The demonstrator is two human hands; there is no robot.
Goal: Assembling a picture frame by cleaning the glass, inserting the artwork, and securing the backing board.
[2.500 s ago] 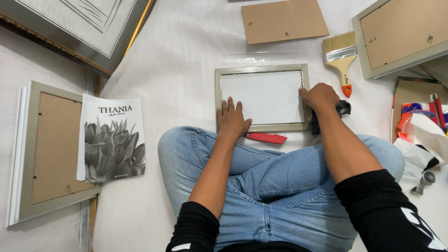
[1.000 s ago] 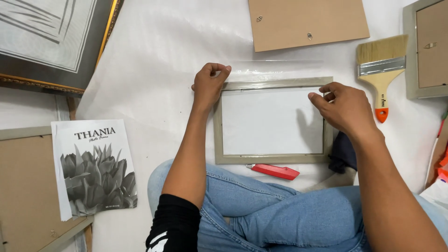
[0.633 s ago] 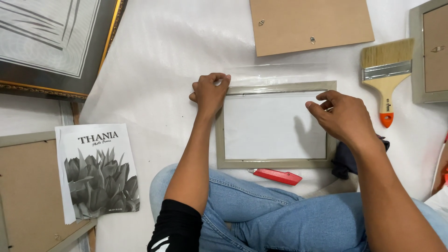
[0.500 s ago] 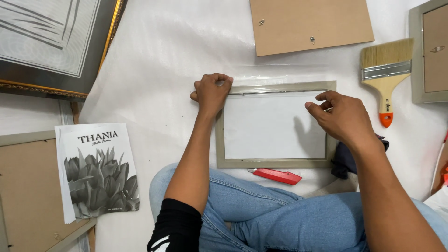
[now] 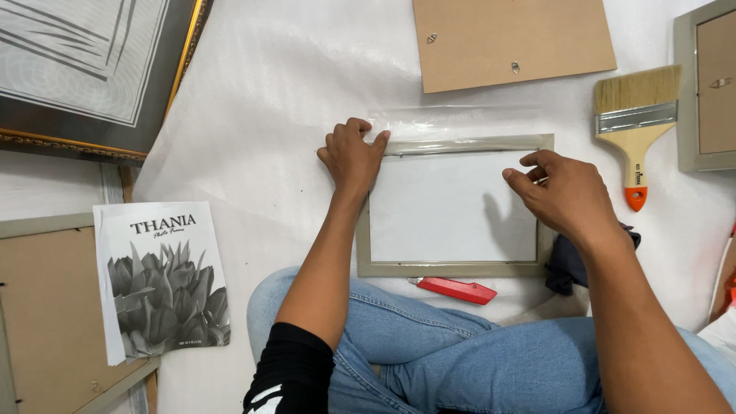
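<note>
The left hand [image 5: 353, 157] is pressing half-closed on the far left corner of the grey picture frame [image 5: 452, 268], while the right hand [image 5: 571, 199] is pinching its right edge.

The left hand [image 5: 353, 157] covers the far left corner of the small grey frame [image 5: 452, 269], and the right hand [image 5: 569, 195] hides most of its right rail, so contact there cannot be judged. A dark object [image 5: 571, 264] beside the frame's near right corner is largely concealed behind the right wrist and cannot be identified. The gilt-edged picture [image 5: 84, 69] at far left, the frame back [image 5: 42, 307] at near left and the frame [image 5: 705, 84] at far right are each cut off by the picture's edge.
</note>
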